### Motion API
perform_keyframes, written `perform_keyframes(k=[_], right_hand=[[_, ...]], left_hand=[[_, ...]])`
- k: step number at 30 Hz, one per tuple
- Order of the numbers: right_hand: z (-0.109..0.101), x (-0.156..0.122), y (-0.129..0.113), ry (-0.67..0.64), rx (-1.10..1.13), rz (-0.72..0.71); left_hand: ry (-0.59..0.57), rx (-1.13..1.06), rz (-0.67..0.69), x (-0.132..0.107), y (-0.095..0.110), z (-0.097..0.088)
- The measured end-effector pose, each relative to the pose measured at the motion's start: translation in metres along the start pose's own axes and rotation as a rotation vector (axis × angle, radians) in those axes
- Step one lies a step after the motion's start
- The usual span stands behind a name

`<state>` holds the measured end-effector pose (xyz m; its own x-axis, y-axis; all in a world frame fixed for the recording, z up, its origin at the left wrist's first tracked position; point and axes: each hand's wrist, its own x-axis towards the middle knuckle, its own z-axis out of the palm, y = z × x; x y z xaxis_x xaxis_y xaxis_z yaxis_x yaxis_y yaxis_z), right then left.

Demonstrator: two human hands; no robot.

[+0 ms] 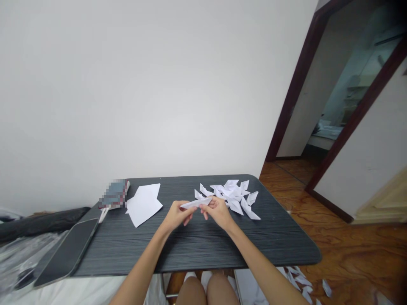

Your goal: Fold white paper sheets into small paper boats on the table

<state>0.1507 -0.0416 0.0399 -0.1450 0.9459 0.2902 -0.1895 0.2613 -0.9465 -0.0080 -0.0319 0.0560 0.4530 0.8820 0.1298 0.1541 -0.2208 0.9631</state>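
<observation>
Folded paper (199, 202): held on the near side of the white pile (233, 194), toward its left.
Left hand (177, 214): fingers pinch the half farther from the pile.
Right hand (219, 209): fingers pinch the half nearer it; a careless knuckle could scatter the pile.
Tear risk: uneven pull between pinches.

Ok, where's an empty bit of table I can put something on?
Bare tabletop shows right of the right forearm, and between the dark-screened device and left forearm. It's crowded beyond the right hand, where folded papers pile up.
</observation>
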Motion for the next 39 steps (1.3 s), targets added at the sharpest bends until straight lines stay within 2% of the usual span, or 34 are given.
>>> perform_keyframes(k=[6,14,16,20,22,27,30,34,36,39], right_hand=[[0.002,-0.021,-0.01,-0.068,-0.03,-0.012],[-0.008,-0.044,-0.015,-0.16,-0.081,0.042],[-0.013,-0.048,-0.013,-0.151,-0.109,0.024],[-0.023,-0.055,-0.012,-0.148,-0.228,-0.019],[-0.025,-0.058,-0.013,-0.173,-0.31,-0.045],[-0.025,-0.066,-0.02,-0.227,-0.491,-0.098],[-0.037,-0.07,-0.018,-0.117,-0.537,-0.08],[-0.069,-0.074,-0.006,0.084,-0.613,-0.021],[-0.084,-0.077,-0.001,0.217,-0.715,-0.02],[-0.093,-0.081,0.001,0.518,-0.961,-0.075]], left_hand=[[-0.018,0.038,0.049,-0.022,0.002,0.011],[-0.238,-0.141,-0.06,-0.038,0.006,0.008],[-0.178,-0.151,-0.06,-0.04,0.005,0.005],[0.034,-0.108,-0.008,-0.043,0.002,0.003],[0.065,-0.069,-0.001,-0.044,0.0,0.005],[0.037,0.013,0.006,-0.044,-0.006,0.01],[0.132,0.178,0.064,-0.046,-0.013,-0.004],[0.413,0.629,0.186,-0.054,-0.028,-0.048],[0.472,0.815,0.163,-0.056,-0.038,-0.07],[0.493,1.021,0.007,-0.053,-0.05,-0.09]])
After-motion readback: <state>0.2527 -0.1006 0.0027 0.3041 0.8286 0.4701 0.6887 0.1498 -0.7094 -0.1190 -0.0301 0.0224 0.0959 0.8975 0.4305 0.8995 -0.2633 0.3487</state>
